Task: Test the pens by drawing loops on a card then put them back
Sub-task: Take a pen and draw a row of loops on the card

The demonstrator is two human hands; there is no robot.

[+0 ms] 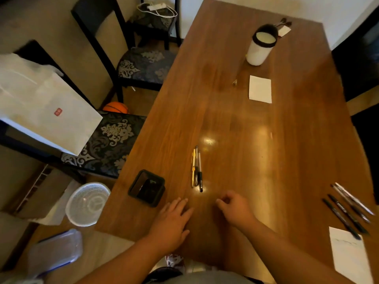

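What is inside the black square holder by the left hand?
Nothing sticks out of the black holder; one inner wall shows brownish, the rest is dark, so its bottom cannot be made out. Three pens lie apart from it.

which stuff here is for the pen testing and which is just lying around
For the job: three pens, four pens, marked card, blank card, black holder.
Lying about: white cup, basketball, white basket, paper bag.
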